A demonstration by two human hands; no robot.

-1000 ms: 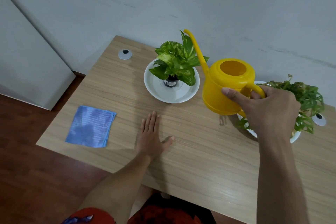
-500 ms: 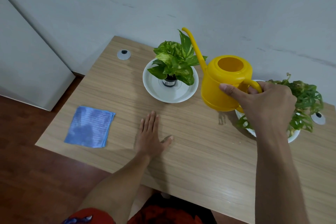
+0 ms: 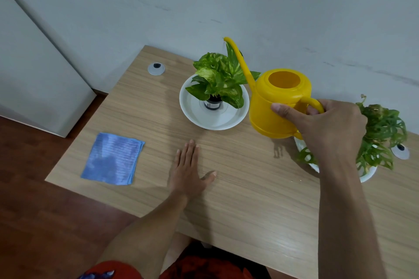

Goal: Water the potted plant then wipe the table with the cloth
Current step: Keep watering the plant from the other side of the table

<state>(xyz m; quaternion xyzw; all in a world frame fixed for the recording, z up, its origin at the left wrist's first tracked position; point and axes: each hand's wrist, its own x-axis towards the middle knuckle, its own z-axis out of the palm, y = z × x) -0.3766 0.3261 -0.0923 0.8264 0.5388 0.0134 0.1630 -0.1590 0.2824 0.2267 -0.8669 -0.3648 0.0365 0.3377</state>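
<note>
The right hand [image 3: 326, 129] grips the handle of the yellow watering can [image 3: 277, 102], thumb pressed on its side, holding it above the wooden table [image 3: 238, 188] with its long spout [image 3: 238, 59] reaching over the leaves of the potted pothos plant [image 3: 218, 81], which stands in a white saucer [image 3: 195, 115]. The left hand [image 3: 187, 172] lies flat on the table, fingers open and holding nothing, near the folded blue cloth [image 3: 113, 158] to its left. A 2nd plant [image 3: 381, 138] sits partly hidden behind the right hand, apparently in a white dish.
</note>
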